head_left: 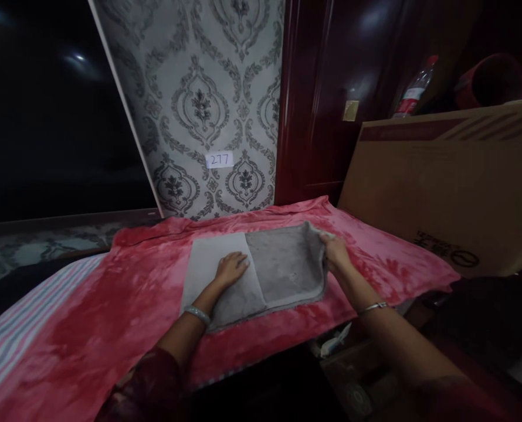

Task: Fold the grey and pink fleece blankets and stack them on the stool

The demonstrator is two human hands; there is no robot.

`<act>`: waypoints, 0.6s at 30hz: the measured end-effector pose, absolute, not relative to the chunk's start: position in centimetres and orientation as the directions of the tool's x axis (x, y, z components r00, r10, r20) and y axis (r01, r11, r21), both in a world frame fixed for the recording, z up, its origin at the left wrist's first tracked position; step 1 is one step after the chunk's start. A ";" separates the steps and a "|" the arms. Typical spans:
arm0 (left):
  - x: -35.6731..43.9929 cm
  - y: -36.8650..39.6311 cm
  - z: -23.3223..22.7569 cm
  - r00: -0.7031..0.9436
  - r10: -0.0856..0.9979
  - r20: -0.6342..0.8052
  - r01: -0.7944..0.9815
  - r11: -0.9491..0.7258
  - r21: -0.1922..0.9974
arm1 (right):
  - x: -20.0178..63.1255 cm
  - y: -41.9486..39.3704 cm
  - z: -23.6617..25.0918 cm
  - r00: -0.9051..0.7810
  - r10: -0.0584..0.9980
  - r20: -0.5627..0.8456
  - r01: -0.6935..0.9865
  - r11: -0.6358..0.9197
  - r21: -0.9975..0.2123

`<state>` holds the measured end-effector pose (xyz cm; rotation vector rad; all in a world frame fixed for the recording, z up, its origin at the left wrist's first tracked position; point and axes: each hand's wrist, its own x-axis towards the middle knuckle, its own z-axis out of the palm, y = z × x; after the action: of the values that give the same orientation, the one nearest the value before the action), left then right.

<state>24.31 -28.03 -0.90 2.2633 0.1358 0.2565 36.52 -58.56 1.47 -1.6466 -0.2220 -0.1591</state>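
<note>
A grey plush-looking cloth (282, 266) lies on a pink and red blanket (146, 287). Its left part is a paler, smooth-looking panel (208, 264) that ends in a straight edge; whether the panel is a folded layer or a separate sheet, I cannot tell. My left hand (232, 268) rests on this panel near that edge, palm down with the fingers stretched out. At the other end, my right hand (335, 251) grips the cloth's right edge, which is raised and curls upward. Some of the right fingers are hidden behind the cloth.
A large cardboard box (446, 187) stands at the right, with a red-capped bottle (413, 97) behind its top edge. A dark screen (58, 117) fills the left. Under the blanket shows a striped cloth (36, 316). A "277" label (219, 159) is on the patterned wall.
</note>
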 end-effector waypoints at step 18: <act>26.7 -23.3 0.0 0.909 0.357 -0.216 0.100 0.316 0.943 | 21.0 -45.5 -3.7 0.602 0.723 0.338 0.785 -0.458 -0.418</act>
<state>26.69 -23.33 0.00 1.2484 0.4252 0.1755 20.97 -45.46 -3.69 -2.2909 -1.1899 -0.1505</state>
